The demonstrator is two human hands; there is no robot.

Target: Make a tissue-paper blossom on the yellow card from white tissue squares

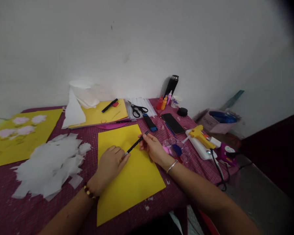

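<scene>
This looks like a craft corner in a plain room. A table draped in a maroon checked cloth (5, 195) stands against a scuffed white wall (100, 42), spread with handwork supplies: a yellow sheet (129, 182), a heap of white paper pieces (51, 163), scissors (136, 114), small squeeze bottles (164, 102) and a yellow glue gun (201, 137). A black flask (171, 86) and a phone (172, 123) give it a casual air, and a carton (207, 123) sits past the table's end. Whether it belongs to a home or a classroom is unclear.

1 black speckled pencil (134, 144), slanted over 1 yellow paper sheet (134, 179), flat, unfolded
</scene>
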